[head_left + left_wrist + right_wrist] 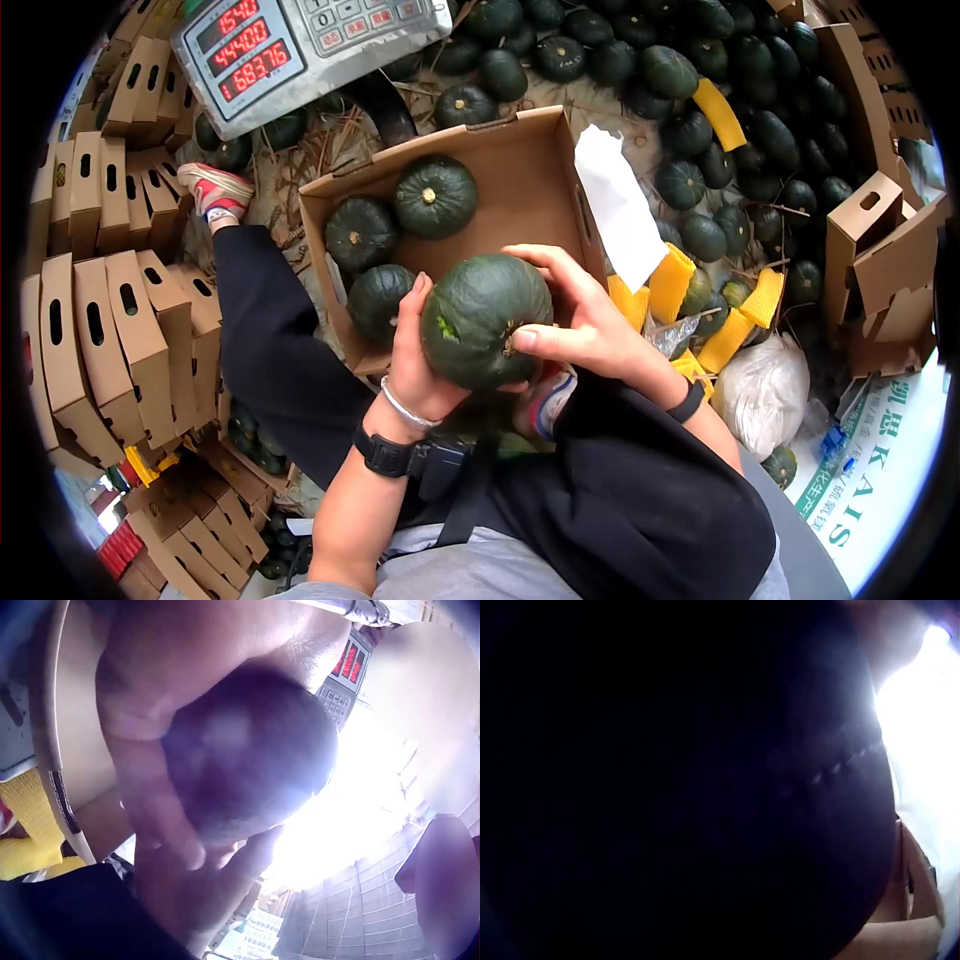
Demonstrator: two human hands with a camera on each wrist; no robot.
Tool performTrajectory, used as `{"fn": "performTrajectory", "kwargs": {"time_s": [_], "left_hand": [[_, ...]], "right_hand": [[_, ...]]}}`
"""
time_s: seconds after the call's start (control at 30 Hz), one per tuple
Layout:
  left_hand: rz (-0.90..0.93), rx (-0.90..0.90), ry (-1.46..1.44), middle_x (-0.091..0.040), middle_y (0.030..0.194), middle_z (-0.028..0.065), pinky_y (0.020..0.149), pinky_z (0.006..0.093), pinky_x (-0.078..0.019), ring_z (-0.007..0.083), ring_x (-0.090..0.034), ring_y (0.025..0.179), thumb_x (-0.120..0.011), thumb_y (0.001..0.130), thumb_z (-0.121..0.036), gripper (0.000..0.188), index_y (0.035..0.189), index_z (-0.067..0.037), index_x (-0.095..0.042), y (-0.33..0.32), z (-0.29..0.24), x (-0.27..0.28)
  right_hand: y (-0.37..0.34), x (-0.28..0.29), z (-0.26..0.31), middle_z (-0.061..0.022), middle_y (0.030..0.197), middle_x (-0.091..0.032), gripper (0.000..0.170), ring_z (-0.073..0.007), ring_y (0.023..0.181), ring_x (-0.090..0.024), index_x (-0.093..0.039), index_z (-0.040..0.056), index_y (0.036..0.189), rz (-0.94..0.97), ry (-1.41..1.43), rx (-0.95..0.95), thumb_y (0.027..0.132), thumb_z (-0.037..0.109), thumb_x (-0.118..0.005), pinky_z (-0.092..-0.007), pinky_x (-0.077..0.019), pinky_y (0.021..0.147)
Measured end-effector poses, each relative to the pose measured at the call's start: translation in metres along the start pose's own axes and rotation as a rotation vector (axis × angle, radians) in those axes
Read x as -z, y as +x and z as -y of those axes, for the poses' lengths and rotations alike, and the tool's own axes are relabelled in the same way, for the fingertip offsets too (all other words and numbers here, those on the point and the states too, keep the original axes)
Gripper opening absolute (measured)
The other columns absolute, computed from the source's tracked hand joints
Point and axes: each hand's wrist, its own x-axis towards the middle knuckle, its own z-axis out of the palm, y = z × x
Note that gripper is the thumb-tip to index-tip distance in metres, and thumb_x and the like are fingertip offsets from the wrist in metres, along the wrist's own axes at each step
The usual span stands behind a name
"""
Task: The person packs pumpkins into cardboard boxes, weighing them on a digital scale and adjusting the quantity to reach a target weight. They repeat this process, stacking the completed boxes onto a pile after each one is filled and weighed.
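A: Where did the dark green squash sit?

B: Between two bare hands, held over the near edge of an open cardboard box. The left hand cupped one side; the right hand gripped the other, its thumb beside the stem.

A: And how far along did the scene look?

B: Three squashes lay in the box: one by the far edge, another at the left edge near the far corner, a third toward the near left corner. The held one, with a bright green scar on its skin, was not set down. Brown base showed toward the right edge.

A: What waited around them?

B: Many loose squashes covered the floor beyond, among yellow mesh sleeves. White paper draped the box's right edge, and a scale glowed with red figures past the far left corner.

A: Could the total needed be judged?

B: No; nothing visible gave a count, and the right wrist view was mostly dark.
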Motion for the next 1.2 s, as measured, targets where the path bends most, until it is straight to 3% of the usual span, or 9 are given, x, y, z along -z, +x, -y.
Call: {"fn": "performTrajectory", "kwargs": {"time_s": [0.27,0.4,0.57,0.7,0.77,0.87,0.9,1.07,1.2], "left_hand": [[0.000,-0.046,0.215,-0.058,0.117,0.0136,0.080,0.0398,-0.0549,0.0224,-0.061,0.101,-0.043,0.090,-0.053,0.064,0.128,-0.002,-0.046,-0.010,-0.001,-0.011],[-0.025,-0.092,0.301,-0.056,0.117,0.0131,0.082,0.0366,-0.0538,0.0206,-0.059,0.104,-0.054,0.085,-0.046,0.064,0.128,0.000,-0.043,-0.016,-0.002,-0.017],[-0.155,-0.182,0.498,-0.055,0.112,0.0119,0.086,0.0327,-0.0503,0.0160,-0.057,0.101,-0.058,0.085,-0.038,0.057,0.125,0.000,-0.044,-0.018,-0.002,-0.004],[-0.321,-0.446,1.058,-0.061,0.090,0.0073,0.076,0.0254,-0.0454,0.0097,-0.055,0.086,-0.048,0.095,-0.029,0.034,0.102,0.002,-0.058,-0.011,-0.006,0.016],[-0.454,-0.372,1.052,-0.061,0.081,0.0098,0.074,0.0286,-0.0460,0.0150,-0.058,0.077,-0.047,0.097,-0.024,0.031,0.088,0.001,-0.062,-0.010,-0.015,0.032],[-0.580,-0.921,1.560,-0.062,0.103,0.0166,0.086,0.0362,-0.0459,0.0330,-0.059,0.095,-0.054,0.087,-0.008,0.015,0.095,0.001,-0.062,-0.011,-0.027,0.060],[-0.631,-0.885,1.713,-0.053,0.121,0.0178,0.097,0.0406,-0.0395,0.0366,-0.050,0.113,-0.055,0.083,-0.006,0.026,0.108,-0.001,-0.059,-0.015,-0.030,0.065],[-0.715,-0.626,2.358,-0.031,0.147,0.0099,0.102,0.0616,-0.0230,0.0385,-0.022,0.136,-0.064,0.075,-0.027,0.065,0.135,-0.016,-0.043,0.011,-0.009,0.096],[-0.673,-0.518,2.451,-0.016,0.154,0.0149,0.105,0.0550,-0.0253,0.0452,-0.014,0.138,-0.071,0.064,-0.027,0.087,0.142,-0.015,-0.034,0.009,-0.007,0.104]], "right_hand": [[-0.002,0.003,-0.013,-0.0094,0.127,-0.048,0.081,-0.0189,0.119,-0.046,-0.036,0.0034,0.136,0.002,0.121,0.034,0.072,0.028,-0.079,-0.0342,-0.0354,0.102],[-0.002,0.006,-0.018,-0.0081,0.126,-0.048,0.073,-0.0176,0.117,-0.046,-0.037,0.0054,0.136,0.032,0.119,0.075,0.076,0.016,-0.076,-0.0337,-0.0379,0.101],[-0.002,0.001,-0.016,-0.0105,0.125,-0.048,0.074,-0.0203,0.117,-0.047,-0.037,0.0049,0.135,0.025,-0.128,0.134,0.074,0.018,-0.077,-0.0337,-0.0383,0.100],[-0.002,-0.007,-0.006,-0.0149,0.123,-0.049,0.074,-0.0266,0.117,-0.049,-0.038,0.0042,0.134,0.094,-0.416,0.128,0.074,0.023,-0.077,-0.0353,-0.0391,0.099],[0.003,-0.012,-0.014,-0.0206,0.118,-0.053,0.071,-0.0311,0.113,-0.053,-0.038,0.0032,0.131,0.117,-0.461,0.098,0.078,0.034,-0.073,-0.0377,-0.0423,0.095],[0.024,-0.014,-0.033,-0.0259,0.105,-0.059,0.065,-0.0365,0.099,-0.061,-0.040,-0.0026,0.121,-0.076,-0.498,-0.182,0.082,0.042,-0.068,-0.0414,-0.0478,0.085],[0.035,-0.013,-0.039,-0.0280,0.104,-0.059,0.067,-0.0393,0.099,-0.061,-0.040,-0.0058,0.120,-0.133,-0.567,-0.162,0.081,0.041,-0.069,-0.0421,-0.0484,0.084],[0.080,-0.017,-0.082,-0.0263,0.091,-0.060,0.044,-0.0407,0.083,-0.062,-0.046,-0.0069,0.105,-0.158,-1.098,0.091,0.079,0.022,-0.066,-0.0460,-0.0512,0.070],[0.057,0.011,-0.036,-0.0195,0.097,-0.062,0.032,-0.0358,0.087,-0.063,-0.059,0.0000,0.104,-0.095,-1.021,0.155,0.079,0.019,-0.066,-0.0432,-0.0511,0.076]]}}
